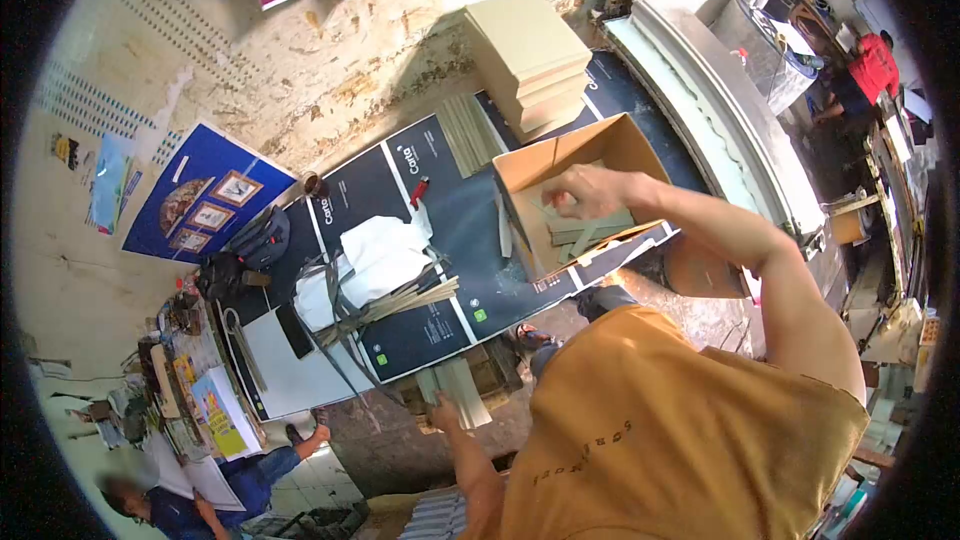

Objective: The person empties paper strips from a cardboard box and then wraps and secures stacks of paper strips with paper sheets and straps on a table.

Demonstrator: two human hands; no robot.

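While the right hand (592, 190) hung over an open cardboard box (530, 168), the left hand (446, 415) touched a pile of strips (462, 394)

As the right fingers dipped into the mouth of the box, they were curled inward; whether they gripped anything could not be told. Flat grey-green pieces (592, 228) lay inside the box, beneath and just beside them. The left fingers, well apart from the right, lay against the pile of strips, beside and below the bench (375, 186); whether they had closed on the strips was unclear. Covered in dark sheets printed "Carta", the bench stretched ahead of the left fingers and carried the box.

Ahead of the right fingers rose a tall stack of boards (528, 45). Ahead and to their left lay a bundle of pale strips (467, 135), and farther left a small red object (418, 190). Ahead and left of the left fingers sat a crumpled white cloth (385, 252), with a flat black object (294, 330) nearer its left. Well beyond the right fingers, a person in a red top (872, 70) bent forward.
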